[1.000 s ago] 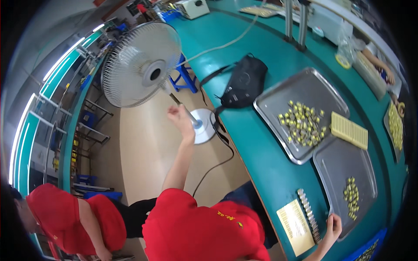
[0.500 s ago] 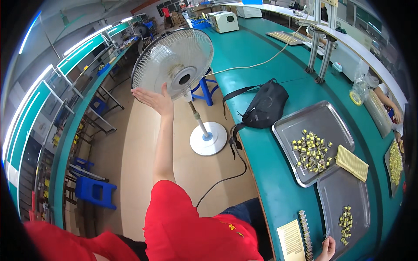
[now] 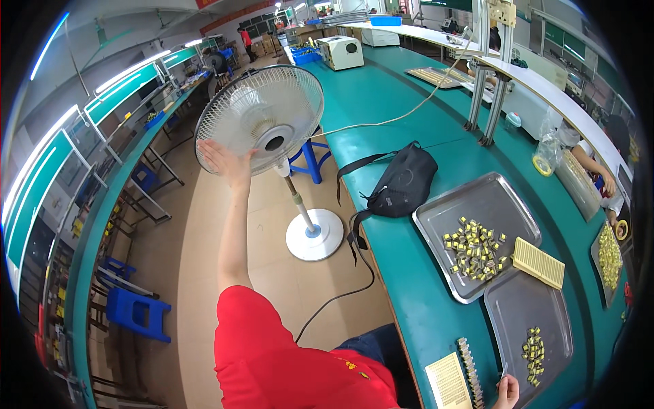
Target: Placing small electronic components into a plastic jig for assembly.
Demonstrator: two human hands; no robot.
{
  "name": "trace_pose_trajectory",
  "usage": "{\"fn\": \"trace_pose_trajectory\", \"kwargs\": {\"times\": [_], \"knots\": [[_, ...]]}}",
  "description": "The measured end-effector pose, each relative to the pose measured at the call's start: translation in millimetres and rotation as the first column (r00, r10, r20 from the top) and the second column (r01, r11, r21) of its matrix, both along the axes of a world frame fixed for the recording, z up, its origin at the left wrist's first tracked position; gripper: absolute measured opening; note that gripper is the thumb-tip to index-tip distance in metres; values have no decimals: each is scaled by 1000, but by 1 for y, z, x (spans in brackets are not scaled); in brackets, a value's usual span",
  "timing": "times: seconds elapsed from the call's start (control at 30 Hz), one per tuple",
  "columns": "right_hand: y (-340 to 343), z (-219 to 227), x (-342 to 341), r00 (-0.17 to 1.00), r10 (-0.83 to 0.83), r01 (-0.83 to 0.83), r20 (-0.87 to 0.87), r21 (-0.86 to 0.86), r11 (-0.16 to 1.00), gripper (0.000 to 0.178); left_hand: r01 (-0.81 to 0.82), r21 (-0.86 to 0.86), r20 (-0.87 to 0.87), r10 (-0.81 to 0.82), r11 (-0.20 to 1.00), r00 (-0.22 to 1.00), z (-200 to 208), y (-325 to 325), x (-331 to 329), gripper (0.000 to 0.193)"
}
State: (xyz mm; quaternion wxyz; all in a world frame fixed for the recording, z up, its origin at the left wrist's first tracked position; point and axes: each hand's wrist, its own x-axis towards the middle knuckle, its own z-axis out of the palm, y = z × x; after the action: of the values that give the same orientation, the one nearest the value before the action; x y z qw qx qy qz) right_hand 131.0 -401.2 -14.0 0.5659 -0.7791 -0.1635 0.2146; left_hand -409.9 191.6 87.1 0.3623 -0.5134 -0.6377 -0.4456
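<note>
My left hand (image 3: 226, 163) is stretched out with its fingers apart, over the left lower part of the wire guard of a white pedestal fan (image 3: 272, 102). Whether it touches the guard I cannot tell; the fingers are slightly blurred. At the bottom right, my right hand (image 3: 507, 391) pinches a thin, pale, narrow thing (image 3: 504, 370) whose kind is unclear. Just beside it lie a row of small metal-and-yellow parts (image 3: 470, 371) and a cream printed card (image 3: 448, 383). The near metal tray (image 3: 496, 307) holds more small yellow-topped parts (image 3: 534, 354).
A second metal tray (image 3: 436, 211) with a heap of similar parts stands farther back, and a ribbed yellow block (image 3: 538, 262) rests across the tray edges. A black bag (image 3: 405, 180) lies on the green bench (image 3: 402, 273). A co-worker's hand (image 3: 608, 184) is at far right.
My left hand has moved onto the fan guard from its lower left edge. The view has shifted a little, and my right hand still pinches the thin thing.
</note>
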Motion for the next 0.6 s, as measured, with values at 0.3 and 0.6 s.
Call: {"fn": "trace_pose_trajectory", "kwargs": {"times": [0.3,0.6], "knots": [[2,3,0,999,37,-37,-31,6,999,24,0,2,-49,0,1000,999,5,4,-31,144],[3,6,0,997,65,-65,-49,2,998,24,59,-11,-97,-60,998,993,4,5,-60,143]]}}
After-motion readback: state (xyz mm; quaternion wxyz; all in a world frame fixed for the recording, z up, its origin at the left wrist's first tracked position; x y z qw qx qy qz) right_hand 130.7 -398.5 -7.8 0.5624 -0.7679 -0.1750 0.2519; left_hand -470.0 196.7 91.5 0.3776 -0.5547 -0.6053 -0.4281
